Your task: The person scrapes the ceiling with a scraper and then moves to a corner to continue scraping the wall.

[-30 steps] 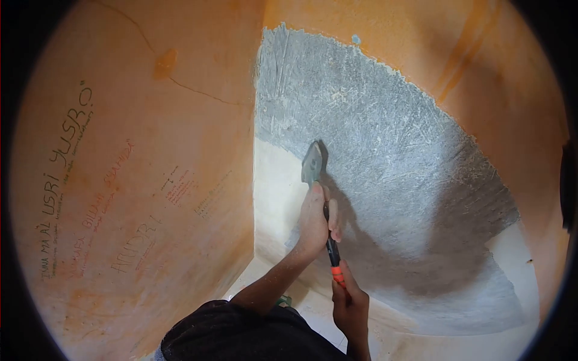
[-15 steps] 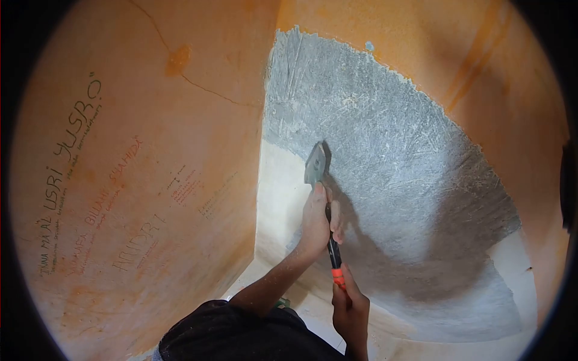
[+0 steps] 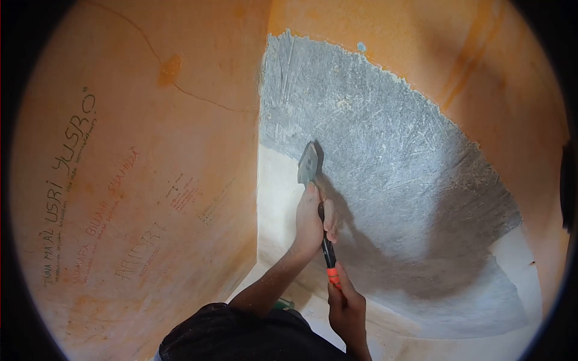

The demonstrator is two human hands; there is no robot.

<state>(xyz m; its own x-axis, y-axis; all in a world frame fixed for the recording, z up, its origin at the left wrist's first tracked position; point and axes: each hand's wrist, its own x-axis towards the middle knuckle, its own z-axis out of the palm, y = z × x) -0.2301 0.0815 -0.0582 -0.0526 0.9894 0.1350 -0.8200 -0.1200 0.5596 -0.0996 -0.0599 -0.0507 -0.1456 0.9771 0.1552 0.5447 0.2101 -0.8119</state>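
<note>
A long-handled scraper (image 3: 309,163) has its flat metal blade against the wall, at the border between the rough grey patch (image 3: 385,144) and a smooth whitish area (image 3: 276,198). My left hand (image 3: 312,216) is wrapped round the upper part of the black handle, just below the blade. Lower down, my right hand (image 3: 346,304) grips the handle at its orange-red section (image 3: 333,276). The fingers of both hands are closed on the tool. Shadows of the tool and hands fall on the grey surface.
An orange wall (image 3: 138,150) with handwriting and a thin crack stands on the left, meeting the scraped wall at a corner. Orange paint (image 3: 421,36) borders the grey patch above. A dark object (image 3: 567,186) is at the right edge.
The scraper blade and both hands appear slightly further left in the view. The whole view has also shifted a little. Both hands keep their hold on the handle.
</note>
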